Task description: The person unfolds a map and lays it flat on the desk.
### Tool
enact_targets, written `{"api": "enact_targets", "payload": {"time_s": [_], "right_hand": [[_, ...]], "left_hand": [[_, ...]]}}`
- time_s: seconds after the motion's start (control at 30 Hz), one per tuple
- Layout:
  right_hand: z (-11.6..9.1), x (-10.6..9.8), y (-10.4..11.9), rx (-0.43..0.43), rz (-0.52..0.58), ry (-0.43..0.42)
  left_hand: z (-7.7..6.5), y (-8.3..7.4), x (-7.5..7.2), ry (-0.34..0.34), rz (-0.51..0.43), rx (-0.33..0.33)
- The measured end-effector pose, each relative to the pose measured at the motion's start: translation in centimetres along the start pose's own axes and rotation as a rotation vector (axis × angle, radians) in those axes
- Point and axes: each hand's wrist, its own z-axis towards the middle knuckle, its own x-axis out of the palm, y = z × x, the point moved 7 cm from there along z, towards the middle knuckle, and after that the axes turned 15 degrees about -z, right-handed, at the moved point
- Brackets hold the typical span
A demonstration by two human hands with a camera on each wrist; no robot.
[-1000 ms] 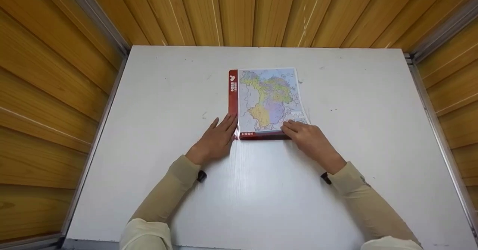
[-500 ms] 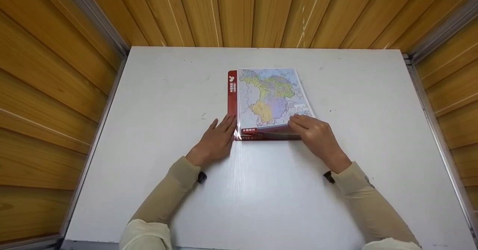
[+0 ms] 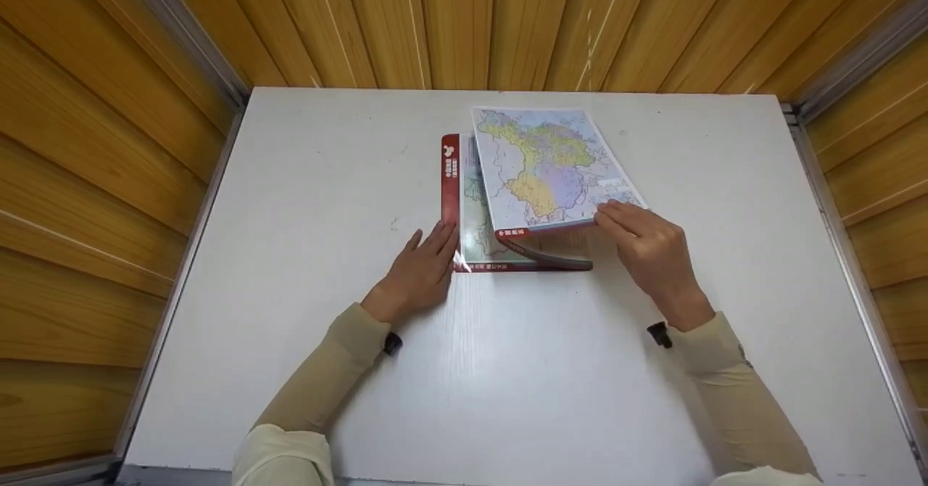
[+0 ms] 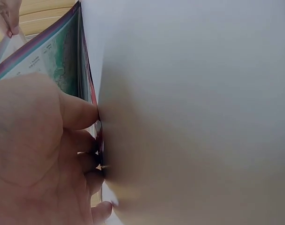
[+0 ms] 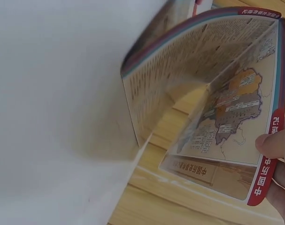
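A fold-out map with red borders lies partly unfolded on the white table in the head view. My left hand rests with straight fingers on the red strip along its left edge. At the lower right corner of the raised panel, my right hand pinches the sheet. That panel is lifted and tilted away from the green-tinted map panel beneath. A curved fold joins the two near the front edge. In the right wrist view, the panels' printed undersides spread apart, with the thumb on the corner.
The white table surrounds the map. Wood-patterned walls stand behind it and at both sides, with a metal rail at the left corner. A small black camera is on the right wrist.
My right hand has lifted the map's top panel and drawn it to the right and away from me, uncovering the green panel below. The left hand has stayed put.
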Motion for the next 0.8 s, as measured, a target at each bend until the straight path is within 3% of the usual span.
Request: {"api": "enact_targets", "payload": {"time_s": [0.47, 0.7, 0.8], "right_hand": [[-0.4, -2.9, -3.4, 0.121, -0.075, -0.005], [-1.1, -4.1, -5.0, 0.206, -0.095, -0.063], [-1.0, -4.3, -4.6, 0.23, -0.114, -0.076]], "left_hand": [[-0.2, 0.2, -0.1, -0.013, -0.023, -0.01], [-0.7, 0.5, -0.3, -0.018, -0.032, 0.0], [-1.1, 1.7, -0.3, -0.024, -0.05, 0.012]]}}
